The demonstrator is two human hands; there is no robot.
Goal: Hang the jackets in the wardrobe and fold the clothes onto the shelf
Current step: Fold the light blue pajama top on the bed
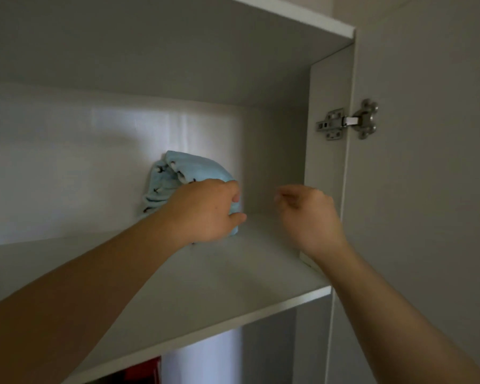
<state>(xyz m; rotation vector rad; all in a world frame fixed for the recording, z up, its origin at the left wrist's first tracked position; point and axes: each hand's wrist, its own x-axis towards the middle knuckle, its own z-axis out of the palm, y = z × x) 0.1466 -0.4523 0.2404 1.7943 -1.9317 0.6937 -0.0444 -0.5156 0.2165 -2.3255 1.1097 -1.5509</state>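
A folded light-blue garment with small dark marks (178, 176) lies on the upper wardrobe shelf (194, 284), pushed against the back wall. My left hand (205, 212) reaches in over the shelf and grips the garment's right end, fingers curled around it. My right hand (308, 214) hovers to the right of the garment, apart from it, with its fingers loosely curled and nothing in them. The lower part of the garment is hidden behind my left hand.
The wardrobe's right side panel (324, 151) stands close to my right hand. The open door (427, 189) hangs on a metal hinge (347, 123). Below the shelf, something red (144, 370) and a pale surface (203, 358) show.
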